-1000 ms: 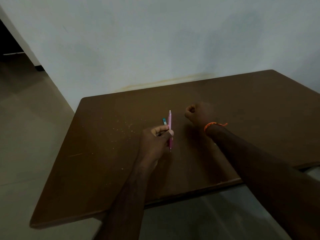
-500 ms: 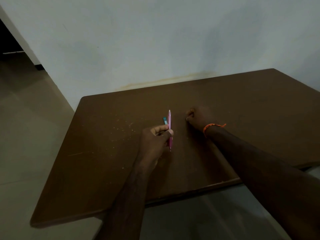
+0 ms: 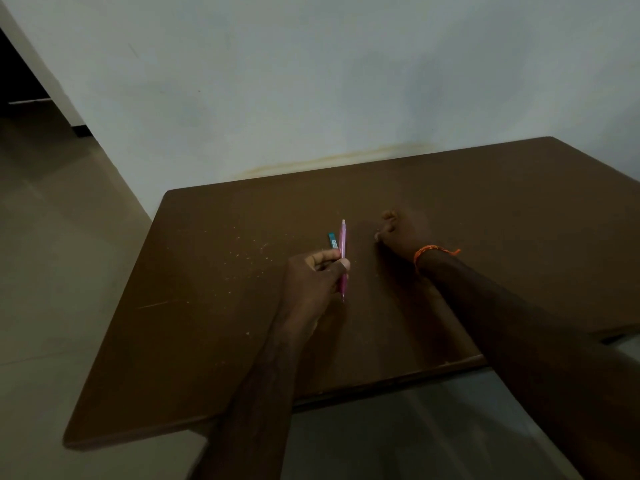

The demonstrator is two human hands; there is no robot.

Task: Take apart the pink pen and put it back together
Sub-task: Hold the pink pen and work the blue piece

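Left hand grips the pink pen w/ thumb and fingers closed round the mid-barrel; the pen runs away from the person, button end beyond the fingertips, tip end sticking out below the thumb, nearer the wrist. A small teal piece shows just past the fingertips, left of the pen, touching or nearly so. Can't tell if it's a part of the pen or a separate thing, nor if the hand holds it too.

Change vs a sec ago: the left hand and pen are basically where they were, same grip, same angle. The right hand is what's moved: then it was a raised loose fist right of the pen; now it's dropped and seems to rest on the table, fingers curled in, well apart from the pen, orange thread band on the wrist. Whether that fist has anything in it: can't tell, too dark.

Meaning for the task: pen looks whole, no gap in the barrel visible, so prob the taking apart hasn't begun, or reassembly is done; frames don't settle which. Right hand is off the pen, so no twisting or pulling is going on now. Next it would likely need to come back to one end of the barrel while the left hand braces the middle.
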